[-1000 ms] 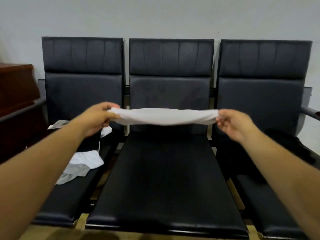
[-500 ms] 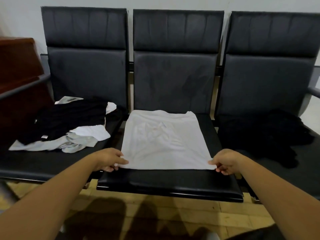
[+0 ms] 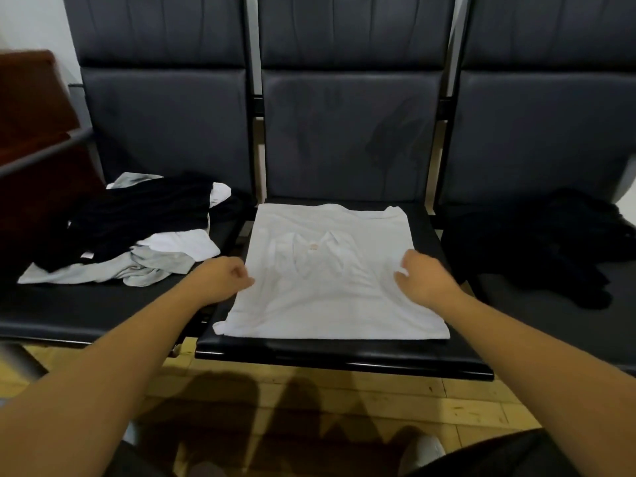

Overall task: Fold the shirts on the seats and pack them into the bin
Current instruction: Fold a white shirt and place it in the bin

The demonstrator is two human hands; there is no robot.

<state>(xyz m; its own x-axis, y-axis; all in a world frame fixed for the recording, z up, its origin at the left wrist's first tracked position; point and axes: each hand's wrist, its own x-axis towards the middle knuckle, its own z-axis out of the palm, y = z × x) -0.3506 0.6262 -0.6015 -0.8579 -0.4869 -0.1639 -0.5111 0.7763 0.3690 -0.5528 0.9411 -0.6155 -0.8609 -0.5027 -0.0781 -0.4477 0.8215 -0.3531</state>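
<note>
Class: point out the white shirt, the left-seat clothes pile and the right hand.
white shirt (image 3: pixel 327 304), head view, front panel.
clothes pile (image 3: pixel 144 218), head view, black garment on top.
right hand (image 3: pixel 425 282), head view, back of hand.

Three dark padded seats line a pale wall over a yellowish wooden floor, reddish-brown furniture at left.

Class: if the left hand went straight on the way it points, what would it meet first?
The white shirt on the middle seat; the left hand is at its left edge, whether touching is unclear.
</note>
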